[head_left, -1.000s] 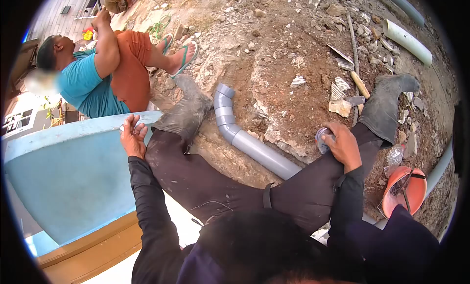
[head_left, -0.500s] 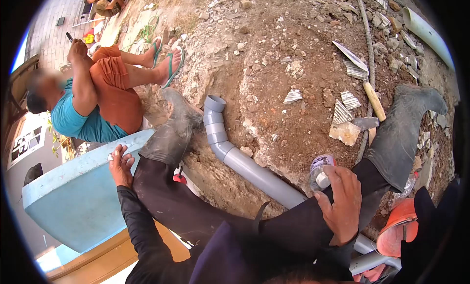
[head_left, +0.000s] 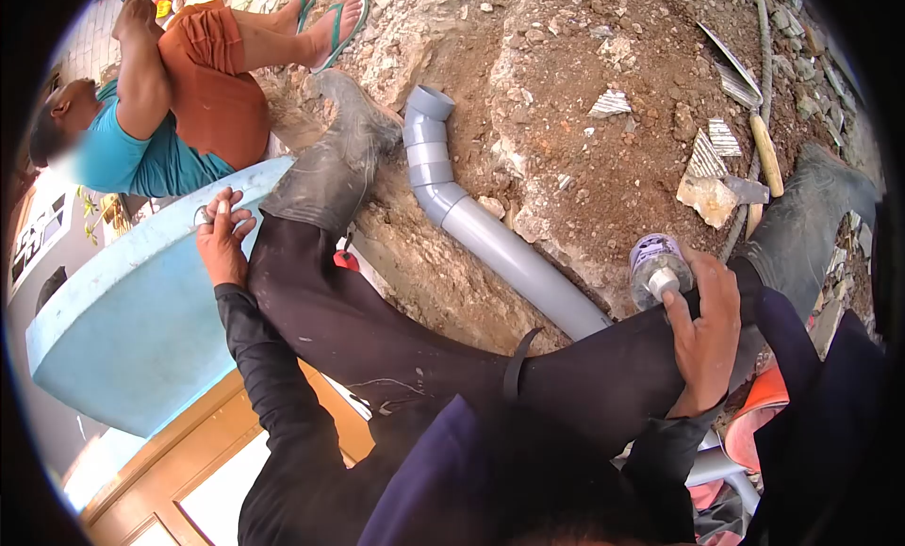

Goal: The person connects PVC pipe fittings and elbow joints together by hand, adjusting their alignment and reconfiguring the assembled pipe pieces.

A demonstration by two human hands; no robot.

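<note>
Strap [head_left: 514, 374]: dark, narrow
Trousers [head_left: 344, 315]: dark brown, pale specks, light thread [head_left: 401, 384] left of the strap
Boots [head_left: 325, 174]: grey, dusty, beyond the strap on both sides
Sleeves [head_left: 273, 367]: black, long, wrinkled, flanking the strap
Cloth [head_left: 422, 480]: purplish navy, nearer the wearer than the strap

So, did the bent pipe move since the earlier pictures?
No. The bent pipe lies with its lower bend just left of the same small stone, as before; only the camera's view has shifted.
</note>
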